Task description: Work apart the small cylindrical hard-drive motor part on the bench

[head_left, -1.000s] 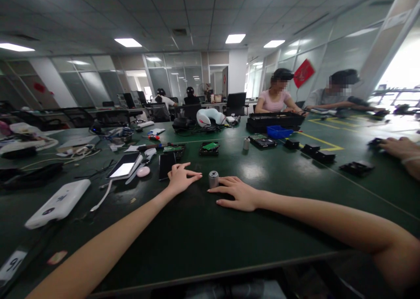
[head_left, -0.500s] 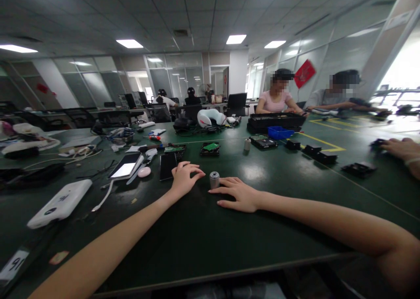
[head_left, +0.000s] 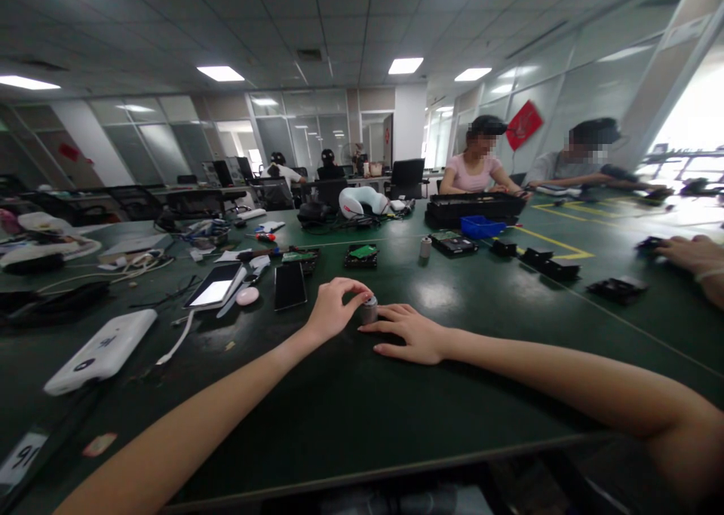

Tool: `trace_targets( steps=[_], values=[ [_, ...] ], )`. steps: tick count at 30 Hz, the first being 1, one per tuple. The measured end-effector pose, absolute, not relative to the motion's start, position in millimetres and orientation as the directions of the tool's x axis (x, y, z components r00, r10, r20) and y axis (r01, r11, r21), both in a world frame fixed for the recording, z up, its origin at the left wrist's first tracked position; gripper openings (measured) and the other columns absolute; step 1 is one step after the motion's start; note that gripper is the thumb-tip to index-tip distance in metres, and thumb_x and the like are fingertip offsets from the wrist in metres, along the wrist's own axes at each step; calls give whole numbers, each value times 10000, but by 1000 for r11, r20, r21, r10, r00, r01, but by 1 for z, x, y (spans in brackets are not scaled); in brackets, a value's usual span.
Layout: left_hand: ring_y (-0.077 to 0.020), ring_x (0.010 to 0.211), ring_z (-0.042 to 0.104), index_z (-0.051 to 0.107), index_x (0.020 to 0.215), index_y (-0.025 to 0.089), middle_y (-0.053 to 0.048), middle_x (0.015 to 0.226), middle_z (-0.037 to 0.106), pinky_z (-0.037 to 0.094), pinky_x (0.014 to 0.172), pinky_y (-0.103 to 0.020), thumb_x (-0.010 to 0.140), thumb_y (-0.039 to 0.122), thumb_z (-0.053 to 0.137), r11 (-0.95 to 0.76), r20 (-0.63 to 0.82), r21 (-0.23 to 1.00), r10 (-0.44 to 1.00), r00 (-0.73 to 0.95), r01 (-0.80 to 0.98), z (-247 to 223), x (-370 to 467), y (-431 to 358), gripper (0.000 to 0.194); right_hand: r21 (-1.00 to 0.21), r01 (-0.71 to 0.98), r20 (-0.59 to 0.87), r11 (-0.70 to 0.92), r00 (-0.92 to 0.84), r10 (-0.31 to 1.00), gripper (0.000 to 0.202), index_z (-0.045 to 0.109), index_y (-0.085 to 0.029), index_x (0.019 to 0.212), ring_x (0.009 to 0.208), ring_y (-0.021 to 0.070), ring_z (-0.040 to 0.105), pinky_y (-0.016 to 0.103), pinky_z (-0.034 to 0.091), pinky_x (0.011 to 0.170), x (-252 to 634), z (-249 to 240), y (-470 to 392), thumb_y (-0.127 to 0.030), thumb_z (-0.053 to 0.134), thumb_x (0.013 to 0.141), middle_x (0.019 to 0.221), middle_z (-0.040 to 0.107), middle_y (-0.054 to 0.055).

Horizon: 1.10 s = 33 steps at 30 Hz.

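Observation:
A small grey metal cylinder point(head_left: 369, 313) stands upright on the dark green table point(head_left: 351, 417) between my two hands. My left hand point(head_left: 338, 308) reaches its top with thumb and index finger pinched together; whatever lies between the fingertips is too small to make out. To the right, my right hand point(head_left: 408, 334) rests on the table, fingers spread, fingertips beside the cylinder. A black phone-like slab point(head_left: 290, 286) lies left of my left hand. Farther back stands a similar cylinder point(head_left: 425, 247).
Behind are circuit-board parts point(head_left: 360, 255), a drive-like part point(head_left: 454, 243) and a blue tray point(head_left: 483, 228). At the left lie a white device point(head_left: 102, 351), a lit phone point(head_left: 215, 287) and cables. Another person's hand point(head_left: 693, 256) is at the far right; people sit across the table.
My left hand has moved right to the top of the cylinder, and its thumb and index finger have closed together. My right hand has hardly moved.

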<state>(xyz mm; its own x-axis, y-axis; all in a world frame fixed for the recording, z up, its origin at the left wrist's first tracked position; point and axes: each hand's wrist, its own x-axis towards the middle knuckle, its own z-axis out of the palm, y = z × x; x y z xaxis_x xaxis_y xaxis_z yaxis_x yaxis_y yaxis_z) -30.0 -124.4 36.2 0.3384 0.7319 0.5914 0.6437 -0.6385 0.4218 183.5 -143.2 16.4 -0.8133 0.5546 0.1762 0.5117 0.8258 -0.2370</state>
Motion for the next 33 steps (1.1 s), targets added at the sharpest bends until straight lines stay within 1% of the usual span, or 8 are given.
trace_targets(
  steps=[5, 8, 10, 12, 15, 18, 29, 33],
  values=[
    [-214, 974, 602, 694, 889, 255, 0, 944, 715, 435, 899, -364, 898, 373, 548, -640, 585, 408, 731, 352, 652, 34, -29, -127, 188, -247, 504, 186, 828, -813, 551, 480, 454, -335, 1358, 1335, 291, 346, 499, 245, 1081, 183, 17, -144, -531, 416, 921, 1463, 382, 58],
    [-218, 1045, 566, 622, 1112, 268, -1, 1031, 697, 404, 928, -377, 909, 380, 529, -638, 608, 371, 716, 343, 675, 29, -29, -132, 250, -230, 502, 189, 834, -817, 544, 485, 448, -333, 1363, 1336, 289, 344, 500, 245, 1082, 183, 15, -143, -535, 409, 923, 1464, 379, 63],
    [-229, 1120, 521, 491, 1292, 271, -22, 1160, 649, 382, 953, -385, 896, 380, 548, -646, 621, 327, 697, 358, 690, 25, -28, -137, 414, -210, 509, 193, 835, -815, 546, 492, 463, -313, 1353, 1330, 292, 349, 497, 258, 1076, 183, 13, -142, -541, 409, 920, 1459, 382, 73],
    [-237, 1191, 468, 406, 1368, 281, -37, 1289, 573, 358, 985, -387, 886, 380, 564, -672, 608, 259, 672, 423, 694, 21, -28, -142, 517, -195, 520, 205, 832, -808, 553, 501, 495, -274, 1328, 1321, 298, 357, 498, 271, 1068, 182, 11, -141, -546, 416, 914, 1445, 398, 94],
    [-241, 1276, 393, 420, 1368, 315, -28, 1406, 475, 315, 1032, -400, 899, 367, 552, -717, 539, 155, 638, 550, 679, 17, -27, -148, 491, -192, 512, 221, 837, -809, 545, 472, 561, -233, 1248, 1309, 291, 368, 495, 275, 1066, 182, 11, -141, -537, 426, 913, 1399, 451, 103],
    [-248, 1320, 350, 455, 1348, 330, -21, 1460, 412, 295, 1052, -427, 918, 351, 520, -722, 500, 113, 635, 589, 683, 15, -27, -149, 435, -193, 503, 224, 842, -813, 537, 438, 588, -230, 1199, 1289, 280, 392, 489, 289, 1057, 182, 12, -142, -524, 431, 915, 1339, 509, 96],
    [-219, 1325, 356, 449, 1352, 300, -7, 1427, 462, 295, 1073, -422, 959, 349, 426, -710, 526, 209, 661, 535, 672, 15, -26, -149, 397, -199, 514, 215, 834, -808, 549, 523, 521, -217, 1298, 1333, 303, 343, 506, 252, 1081, 182, 11, -141, -551, 409, 912, 1435, 415, 123],
    [-216, 1332, 348, 437, 1361, 298, 1, 1429, 462, 292, 1079, -424, 964, 358, 412, -717, 523, 230, 661, 538, 658, 16, -27, -148, 402, -210, 524, 201, 825, -803, 561, 533, 509, -231, 1316, 1340, 304, 334, 509, 254, 1081, 182, 12, -142, -560, 407, 909, 1436, 415, 114]
  ],
)
